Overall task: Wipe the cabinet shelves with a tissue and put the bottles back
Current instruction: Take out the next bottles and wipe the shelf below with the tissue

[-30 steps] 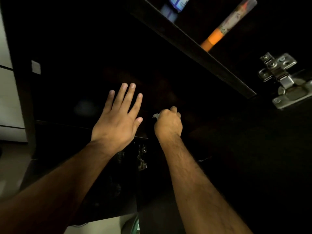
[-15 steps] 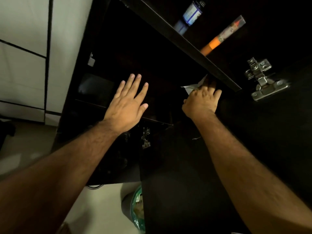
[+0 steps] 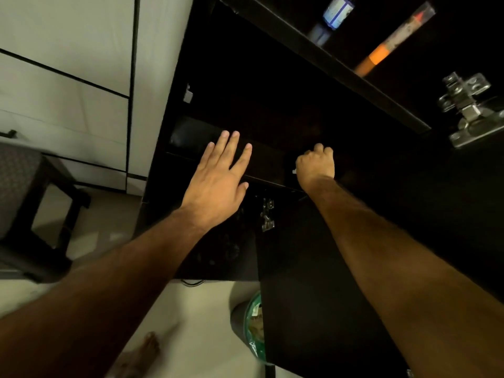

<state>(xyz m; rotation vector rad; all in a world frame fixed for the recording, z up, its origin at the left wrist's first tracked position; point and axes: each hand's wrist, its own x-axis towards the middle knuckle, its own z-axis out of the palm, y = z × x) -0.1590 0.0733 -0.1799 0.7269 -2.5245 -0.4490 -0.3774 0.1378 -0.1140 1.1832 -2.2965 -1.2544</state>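
— Where are the hands right now?

— Both are reaching into the dark cabinet [image 3: 354, 241]. The left hand [image 3: 218, 184] is spread flat, fingers straight and a little apart, over the front edge of the lower shelf [image 3: 270, 170]. I cannot tell whether it presses the wood or hovers just above it.

— And the other?

— The right hand [image 3: 316, 166] is balled into a fist on that same shelf, to the right of the left hand and apart from it. A small white scrap of tissue [image 3: 294, 171] pokes out at the thumb side of the fist, so it is gripping the tissue; most of it is hidden inside the fingers.

— Bottles?

— 2 things sit on the upper shelf [image 3: 341, 66], above the fist. One is a small bottle with a blue and white label [image 3: 336, 12], and to its right lies a long tube with an orange band [image 3: 392, 45], tilted. Both are well apart from the hands.

— Anything else nearby?

— A metal hinge [image 3: 466, 110] on the cabinet's right side, level with the upper shelf's edge. Below the cabinet, on the pale floor [image 3: 207, 323], stands a round container with a green rim [image 3: 253, 326], half hidden behind the open door. A bare foot [image 3: 148, 347] shows on the floor, blurred.
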